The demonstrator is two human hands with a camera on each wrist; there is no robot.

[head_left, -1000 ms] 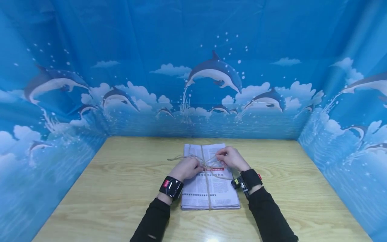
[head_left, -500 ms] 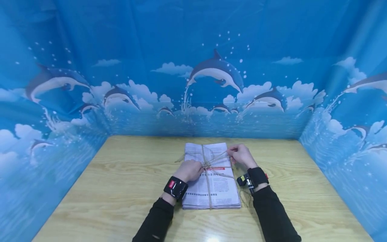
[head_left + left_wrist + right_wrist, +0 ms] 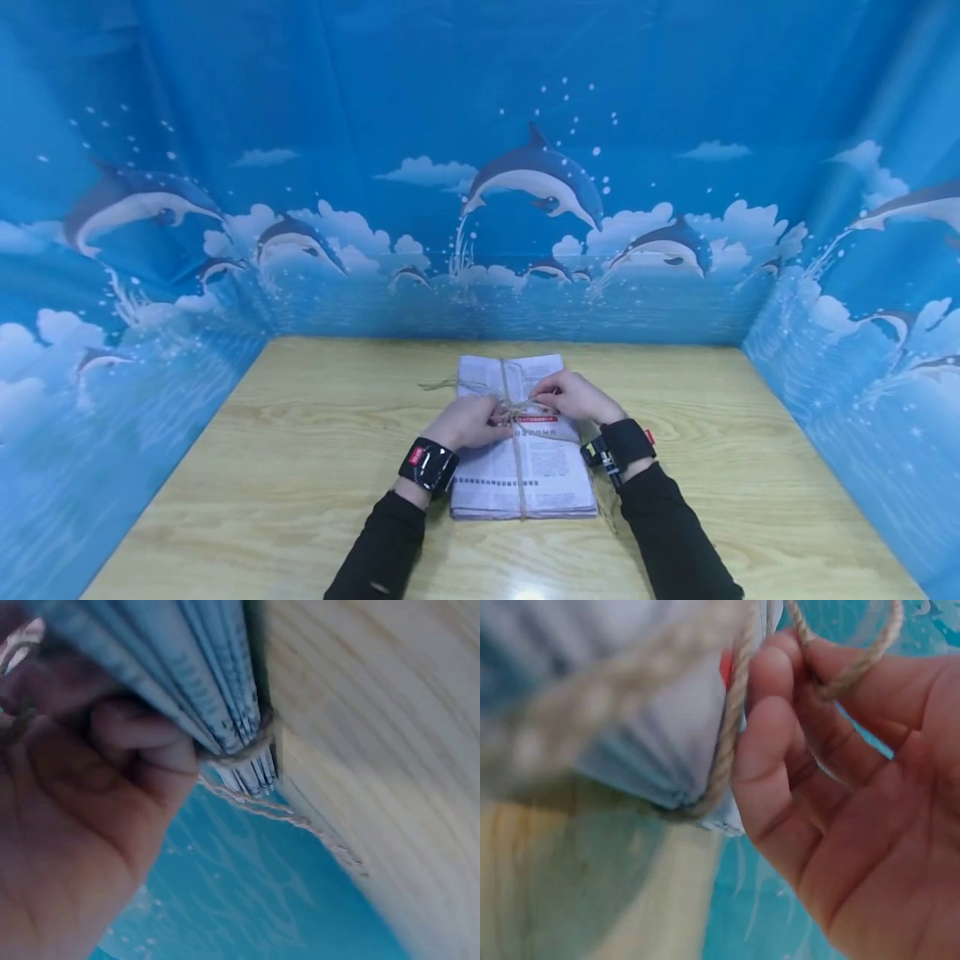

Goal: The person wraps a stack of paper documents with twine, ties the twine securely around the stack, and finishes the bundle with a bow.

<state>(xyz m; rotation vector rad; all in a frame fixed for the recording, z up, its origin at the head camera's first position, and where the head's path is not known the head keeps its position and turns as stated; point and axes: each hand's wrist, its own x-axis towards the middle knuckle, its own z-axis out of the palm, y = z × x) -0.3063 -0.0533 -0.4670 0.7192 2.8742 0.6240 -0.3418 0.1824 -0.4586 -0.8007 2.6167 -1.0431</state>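
Observation:
A stack of newspapers [image 3: 487, 497] lies on the table, bound crosswise with brown twine [image 3: 519, 477]. Loops and a knot [image 3: 513, 412] gather near the middle of its top sheet. My left hand [image 3: 467, 422] lies over the stack's left side, its curled fingers pinching twine at the knot. At the right of the knot, my right hand [image 3: 576, 397] pinches a twine strand between thumb and fingers. In the right wrist view this strand [image 3: 862, 671] bends in a loop by the thumb. The left wrist view shows twine [image 3: 262, 739] wrapped round the layered paper edges.
Loose twine ends [image 3: 438, 386] stick out past the stack's left edge, and more twine [image 3: 607, 508] hangs at the right by the wrist camera [image 3: 600, 457]. The wooden table [image 3: 300, 467] is enclosed by a blue dolphin-print curtain [image 3: 360, 283].
My right hand drew a twine strand out to the upper right, then came back left toward the knot. My left hand stayed by the knot, shifting slightly.

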